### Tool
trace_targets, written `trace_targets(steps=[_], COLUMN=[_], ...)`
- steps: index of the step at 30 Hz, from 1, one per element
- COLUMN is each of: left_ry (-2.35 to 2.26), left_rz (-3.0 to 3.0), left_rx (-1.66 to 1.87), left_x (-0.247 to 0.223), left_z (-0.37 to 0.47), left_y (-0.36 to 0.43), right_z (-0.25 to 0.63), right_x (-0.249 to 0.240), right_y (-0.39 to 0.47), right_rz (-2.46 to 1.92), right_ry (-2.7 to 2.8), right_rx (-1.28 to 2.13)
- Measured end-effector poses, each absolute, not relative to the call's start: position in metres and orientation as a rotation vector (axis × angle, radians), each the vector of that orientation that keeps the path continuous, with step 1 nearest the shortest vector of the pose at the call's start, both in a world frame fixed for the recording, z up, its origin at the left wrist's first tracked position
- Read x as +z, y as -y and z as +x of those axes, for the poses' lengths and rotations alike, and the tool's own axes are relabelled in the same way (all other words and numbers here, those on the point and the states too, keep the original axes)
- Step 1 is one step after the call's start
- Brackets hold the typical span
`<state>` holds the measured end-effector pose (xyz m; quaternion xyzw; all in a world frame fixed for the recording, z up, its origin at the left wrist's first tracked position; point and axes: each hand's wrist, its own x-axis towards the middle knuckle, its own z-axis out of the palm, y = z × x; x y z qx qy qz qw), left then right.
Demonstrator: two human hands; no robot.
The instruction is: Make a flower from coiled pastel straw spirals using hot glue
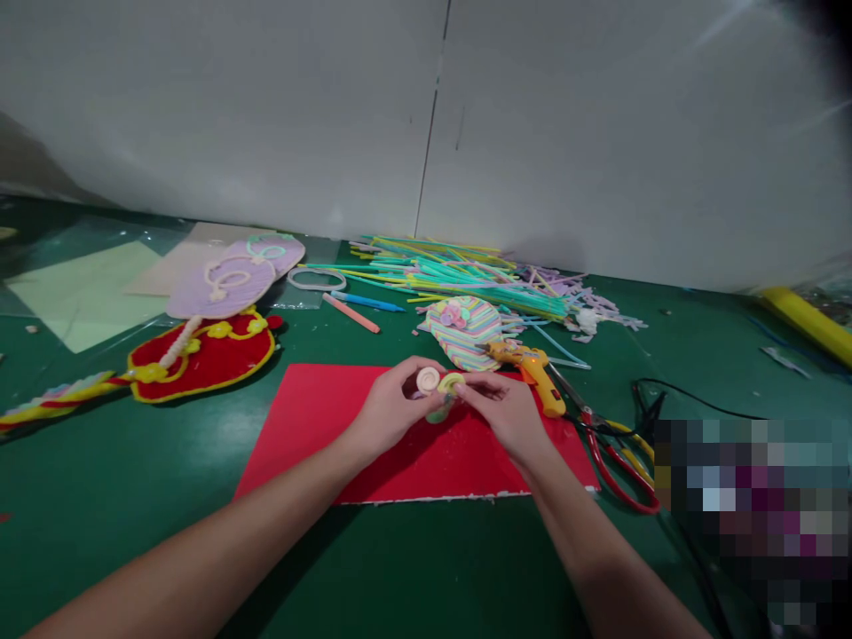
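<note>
Over a red board (413,475), my left hand (391,401) is closed beside a pale pink spiral coil (428,380), which looks rolled from pipe cleaner. The fingers of my right hand (503,410) pinch a yellow spiral coil (452,382) against it. Just below both, a green coil (437,414) shows partly; whether it is joined to them I cannot tell. Behind my right hand lies a yellow glue gun (529,362) with a small orange light, its nozzle over a striped pastel fan-shaped piece (464,330) with a pink flower.
Several loose pipe cleaners (459,275) are heaped along the wall. Red-handled pliers (616,470) and a black cord (698,385) lie at the right. At the left are a red fan piece with yellow edging (206,364) and lilac fans (219,288). Two pens (363,302) lie behind the board.
</note>
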<state>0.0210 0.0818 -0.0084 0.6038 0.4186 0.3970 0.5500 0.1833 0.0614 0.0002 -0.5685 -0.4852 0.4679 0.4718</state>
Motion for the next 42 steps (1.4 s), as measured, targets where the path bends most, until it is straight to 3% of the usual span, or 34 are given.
trace_targets(steps=[15,24,42], left_ry=[-1.183,-1.079,-1.167], left_rz=[1.479,1.327,1.195], left_rx=[0.892,0.919,0.903], left_x=[-0.001,-0.002,0.003], left_z=[0.023,0.019,0.018], left_y=[-0.080,-0.085,-0.086], right_z=[0.180,0.180,0.168], right_x=[-0.004,-0.005,-0.004], right_y=[-0.060,-0.057,-0.050], right_rz=[-1.377,-1.419,-1.370], right_ry=[1.186,1.434,1.124], right_rx=[0.979,0.638,0.935])
